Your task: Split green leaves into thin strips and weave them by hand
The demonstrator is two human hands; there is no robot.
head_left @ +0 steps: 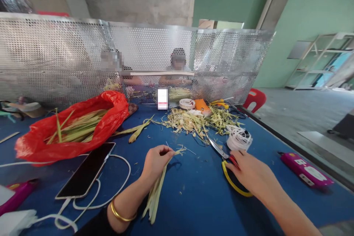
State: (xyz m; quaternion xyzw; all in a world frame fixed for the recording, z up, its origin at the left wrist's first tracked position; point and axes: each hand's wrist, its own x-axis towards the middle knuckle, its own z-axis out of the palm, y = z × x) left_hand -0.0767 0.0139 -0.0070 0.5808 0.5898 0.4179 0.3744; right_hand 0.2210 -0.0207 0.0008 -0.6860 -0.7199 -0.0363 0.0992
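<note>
Pale green bundle of long leaf strips [155, 195] lies near-centre on the blue table cloth [199, 210]. Its far end is pinched in the left hand [157, 160], fingers closed round the tips w/ thumb on top. A gold bangle [121, 214] sits on that wrist. The strips run toward the viewer, near ends fanned out on the cloth.

To the right, well apart from the bundle, the right hand [250, 175] lies palm-down over the handles of the yellow-and-red-handled steel scissors [220, 151]. Its fingertips touch the handles, but whether they clasp them cannot be told. The blades point far-left, flat on the cloth.

Surroundings, outward from the hands:
- **Just beyond the scissors:** a loose coil of white cord [238, 138].
- **Far centre:** a heap of pale leaf trimmings [193, 120], w/ a white tape roll [187, 103] & a small orange object [202, 106] at its far edge.
- **Left:** a crumpled red plastic bag [116, 114] holding long green leaves [80, 125].
- **Near side of the bag:** a black-screened smartphone [87, 169], face up, w/ a white charging cable [121, 180] looping to its right.
- **Right edge:** a magenta rectangular case [305, 169].
- **Near-left corner:** a second magenta item [16, 195], partly cut off.
- **Far side of the table:** a perforated sheet-metal screen [55, 55] spans it. Two people sit behind, seen through the holes.
- **Right end of the screen:** a red plastic chair [254, 99].
</note>
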